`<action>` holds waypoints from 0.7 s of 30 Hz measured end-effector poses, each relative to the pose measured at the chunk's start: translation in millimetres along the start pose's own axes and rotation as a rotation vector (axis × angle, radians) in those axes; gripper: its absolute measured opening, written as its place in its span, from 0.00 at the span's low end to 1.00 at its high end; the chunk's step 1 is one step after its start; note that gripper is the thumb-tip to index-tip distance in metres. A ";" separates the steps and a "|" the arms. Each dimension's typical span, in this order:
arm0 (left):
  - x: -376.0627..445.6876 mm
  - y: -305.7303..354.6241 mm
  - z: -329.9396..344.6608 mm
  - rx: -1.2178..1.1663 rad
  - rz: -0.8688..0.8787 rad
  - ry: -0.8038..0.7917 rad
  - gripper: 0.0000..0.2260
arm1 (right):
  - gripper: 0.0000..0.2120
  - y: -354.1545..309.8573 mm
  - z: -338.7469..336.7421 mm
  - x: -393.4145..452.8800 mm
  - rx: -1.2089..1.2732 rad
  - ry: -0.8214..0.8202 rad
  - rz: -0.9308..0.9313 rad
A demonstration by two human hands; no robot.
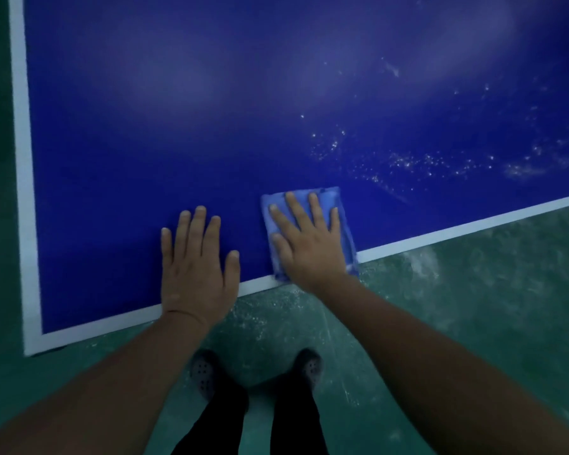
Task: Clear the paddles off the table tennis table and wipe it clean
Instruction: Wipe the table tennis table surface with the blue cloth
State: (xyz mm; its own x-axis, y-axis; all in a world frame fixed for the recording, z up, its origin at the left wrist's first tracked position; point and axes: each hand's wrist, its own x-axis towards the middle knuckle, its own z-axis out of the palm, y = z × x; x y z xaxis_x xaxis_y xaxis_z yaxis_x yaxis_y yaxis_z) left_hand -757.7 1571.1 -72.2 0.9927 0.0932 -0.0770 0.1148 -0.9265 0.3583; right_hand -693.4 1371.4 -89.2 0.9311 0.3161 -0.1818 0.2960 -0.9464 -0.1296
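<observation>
The blue table tennis table [178,126] with white edge lines fills the upper part of the head view. My right hand [309,244] presses flat, fingers spread, on a folded light-blue cloth [340,208] lying at the table's near edge. My left hand [196,270] rests flat on the bare table top just left of the cloth, fingers straight. White specks and smears [424,162] cover the table surface to the right of the cloth. No paddle is in view.
The table's near-left corner [33,346] is at the lower left. A green floor [473,307] with whitish dust lies below the edge. My two feet in dark perforated shoes [204,376] stand close to the table.
</observation>
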 end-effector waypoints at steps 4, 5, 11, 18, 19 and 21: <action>10.1 7.3 17.0 0.106 0.021 -0.049 0.33 | 0.27 111.7 -21.9 9.9 0.003 0.017 0.466; 10.2 6.1 19.5 0.125 0.019 -0.051 0.33 | 0.27 131.0 -27.1 11.0 0.051 0.044 0.589; 9.9 7.8 20.8 0.133 -0.005 -0.059 0.32 | 0.28 57.6 -11.3 3.2 0.049 0.063 0.475; 9.3 6.8 21.2 0.115 -0.016 -0.053 0.31 | 0.32 139.2 -30.3 -3.2 -0.034 -0.034 0.430; 9.1 6.8 21.6 0.112 -0.014 -0.049 0.31 | 0.33 150.3 -33.5 -6.1 0.012 -0.021 0.514; 8.4 6.5 22.3 0.106 -0.011 -0.029 0.30 | 0.33 140.9 -31.5 -15.9 0.027 -0.020 0.510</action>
State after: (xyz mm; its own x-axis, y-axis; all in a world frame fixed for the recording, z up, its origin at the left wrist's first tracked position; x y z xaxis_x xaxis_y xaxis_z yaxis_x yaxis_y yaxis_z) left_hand -749.4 1557.8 -91.3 0.9897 0.0945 -0.1074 0.1195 -0.9591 0.2566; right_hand -659.7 1231.0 -73.8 0.9515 -0.1836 -0.2468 -0.2005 -0.9787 -0.0447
